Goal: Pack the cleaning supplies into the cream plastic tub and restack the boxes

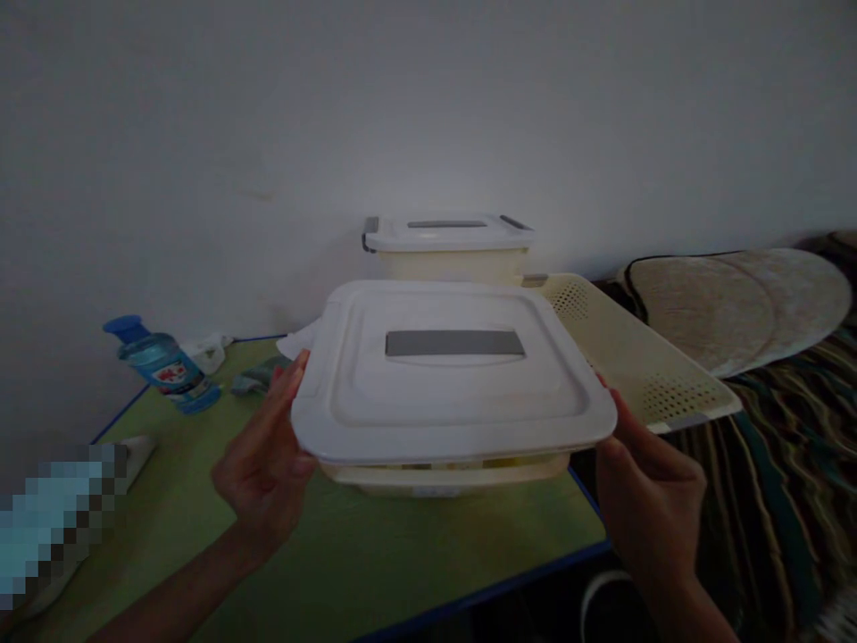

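Both hands grip a white plastic lid (pixel 442 393) with a grey handle strip (pixel 455 344) on its top. My left hand (pixel 268 464) is closed on the lid's left edge, thumb underneath. On the opposite edge, my right hand (pixel 646 487) pinches the right front corner. Directly below the lid is a cream storage box (pixel 435 478); a narrow gap shows between its front rim and the lid. Through that gap some contents peek out, too little to name. The rest of the box is hidden by the lid.
Behind stands a second lidded box (pixel 448 254) against the wall. A cream perforated basket (pixel 622 348) sits at right, beside a striped couch cover (pixel 790 464) and a beige cushion (pixel 736 304). On the green table (pixel 375 563) are a blue bottle (pixel 170 366) and a grey cloth (pixel 258 379).
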`<act>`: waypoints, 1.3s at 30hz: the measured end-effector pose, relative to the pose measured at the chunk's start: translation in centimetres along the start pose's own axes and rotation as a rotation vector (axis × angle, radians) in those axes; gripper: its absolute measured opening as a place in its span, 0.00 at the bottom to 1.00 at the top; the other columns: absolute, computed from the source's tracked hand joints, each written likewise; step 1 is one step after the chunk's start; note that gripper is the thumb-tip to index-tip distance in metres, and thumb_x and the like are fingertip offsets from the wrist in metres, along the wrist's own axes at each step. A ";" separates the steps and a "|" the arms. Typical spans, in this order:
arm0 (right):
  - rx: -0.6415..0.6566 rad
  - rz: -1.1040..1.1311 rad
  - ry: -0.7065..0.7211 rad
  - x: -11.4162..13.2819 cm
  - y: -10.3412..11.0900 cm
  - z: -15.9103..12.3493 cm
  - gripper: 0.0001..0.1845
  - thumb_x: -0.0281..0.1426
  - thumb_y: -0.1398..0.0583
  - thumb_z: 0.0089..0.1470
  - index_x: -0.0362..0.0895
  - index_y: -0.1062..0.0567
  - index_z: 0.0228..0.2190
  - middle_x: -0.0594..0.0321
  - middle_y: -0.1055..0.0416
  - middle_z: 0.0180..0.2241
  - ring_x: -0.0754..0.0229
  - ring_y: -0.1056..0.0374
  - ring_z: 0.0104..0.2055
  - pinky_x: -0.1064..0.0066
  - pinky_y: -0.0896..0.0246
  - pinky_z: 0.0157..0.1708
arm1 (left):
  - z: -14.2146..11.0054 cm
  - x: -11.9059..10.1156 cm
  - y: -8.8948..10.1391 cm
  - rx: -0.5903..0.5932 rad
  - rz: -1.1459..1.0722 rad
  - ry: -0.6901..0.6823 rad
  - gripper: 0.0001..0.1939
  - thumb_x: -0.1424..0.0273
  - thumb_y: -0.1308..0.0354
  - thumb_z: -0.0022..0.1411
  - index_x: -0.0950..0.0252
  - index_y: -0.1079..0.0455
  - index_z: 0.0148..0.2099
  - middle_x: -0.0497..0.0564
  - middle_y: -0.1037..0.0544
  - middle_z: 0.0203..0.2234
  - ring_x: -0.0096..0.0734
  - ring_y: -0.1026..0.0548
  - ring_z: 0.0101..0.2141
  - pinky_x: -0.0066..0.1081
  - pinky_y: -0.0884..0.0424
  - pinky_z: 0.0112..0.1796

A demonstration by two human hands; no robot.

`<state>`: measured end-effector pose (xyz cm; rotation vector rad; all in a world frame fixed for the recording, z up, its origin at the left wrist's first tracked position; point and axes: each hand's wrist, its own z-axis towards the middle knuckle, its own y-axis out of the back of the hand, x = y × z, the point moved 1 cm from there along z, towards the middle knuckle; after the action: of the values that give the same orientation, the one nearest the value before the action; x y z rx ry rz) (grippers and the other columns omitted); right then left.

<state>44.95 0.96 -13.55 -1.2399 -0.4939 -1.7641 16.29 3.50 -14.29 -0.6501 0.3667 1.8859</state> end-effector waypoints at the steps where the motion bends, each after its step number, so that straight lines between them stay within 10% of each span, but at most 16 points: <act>1: -0.002 0.001 -0.007 -0.5 0.2 -0.3 0.23 0.35 0.33 0.38 0.50 0.25 0.41 0.61 0.30 0.46 0.48 0.34 0.50 0.51 0.41 0.53 | -0.4 0.2 0.2 0.023 0.024 0.000 0.25 0.57 0.44 0.52 0.48 0.35 0.54 0.43 0.32 0.53 0.47 0.36 0.54 0.48 0.46 0.58; 17: -0.003 -0.130 -0.083 -2.7 0.8 -3.1 0.21 0.34 0.36 0.42 0.51 0.25 0.42 0.61 0.30 0.47 0.45 0.36 0.52 0.47 0.43 0.52 | -3.6 2.4 1.7 0.174 0.128 -0.017 0.26 0.63 0.46 0.53 0.46 0.39 0.56 0.45 0.30 0.52 0.46 0.32 0.52 0.50 0.48 0.58; 26: 0.073 -0.226 0.183 -2.8 0.8 -3.9 0.18 0.34 0.36 0.44 0.58 0.25 0.41 0.67 0.28 0.46 0.46 0.37 0.53 0.44 0.45 0.53 | -4.4 3.7 1.7 0.122 0.072 0.038 0.22 0.56 0.49 0.54 0.51 0.33 0.52 0.50 0.29 0.50 0.45 0.33 0.52 0.49 0.47 0.57; 31: 0.179 -0.298 0.381 -1.0 1.4 -0.7 0.14 0.34 0.43 0.53 0.56 0.26 0.43 0.65 0.29 0.47 0.50 0.35 0.51 0.49 0.44 0.53 | -0.3 2.9 2.1 0.085 0.077 -0.092 0.23 0.53 0.52 0.55 0.53 0.32 0.51 0.47 0.30 0.51 0.47 0.36 0.54 0.50 0.50 0.57; 39: 0.904 -0.849 0.555 2.6 -4.2 5.8 0.35 0.50 0.50 0.54 0.49 0.46 0.59 0.60 0.51 0.61 0.49 0.57 0.64 0.50 0.58 0.60 | 6.4 0.2 -1.5 0.950 0.571 -0.120 0.38 0.48 0.55 0.57 0.63 0.53 0.64 0.57 0.53 0.63 0.46 0.55 0.62 0.46 0.60 0.59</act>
<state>44.32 6.25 -8.16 0.1538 -1.3997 -2.0297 15.85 7.65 -9.21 0.2403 1.3618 1.9524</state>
